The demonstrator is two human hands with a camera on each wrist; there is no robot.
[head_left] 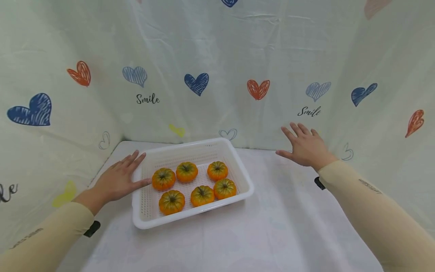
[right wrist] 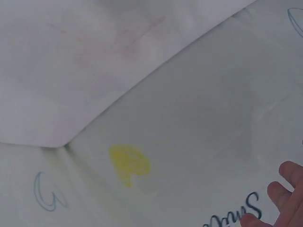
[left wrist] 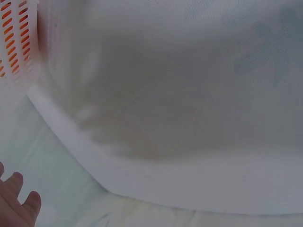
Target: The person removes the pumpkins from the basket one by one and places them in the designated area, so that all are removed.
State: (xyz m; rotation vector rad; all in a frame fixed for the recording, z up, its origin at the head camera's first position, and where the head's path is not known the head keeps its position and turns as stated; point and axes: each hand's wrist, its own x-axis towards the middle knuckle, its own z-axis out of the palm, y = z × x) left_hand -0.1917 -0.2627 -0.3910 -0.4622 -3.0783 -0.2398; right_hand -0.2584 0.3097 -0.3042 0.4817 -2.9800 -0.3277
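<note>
A white plastic basket (head_left: 193,211) with perforated walls sits on the table, turned slightly askew. Several small orange-and-green pumpkins (head_left: 202,195) lie inside it, spaced over its floor. At the basket's left side is my left hand (head_left: 119,180), fingers spread and thumb pointing over the rim; whether it touches the basket I cannot tell. My right hand (head_left: 306,148) hovers well to the right of the basket near the back of the table, fingers extended, holding nothing. In the left wrist view the basket's slotted wall (left wrist: 19,61) shows orange through its holes.
A white cloth covers the table (head_left: 272,223). Pale curtains (head_left: 224,49) printed with hearts and "Smile" hang behind and at both sides. The table's back corner (right wrist: 64,145) shows in the right wrist view.
</note>
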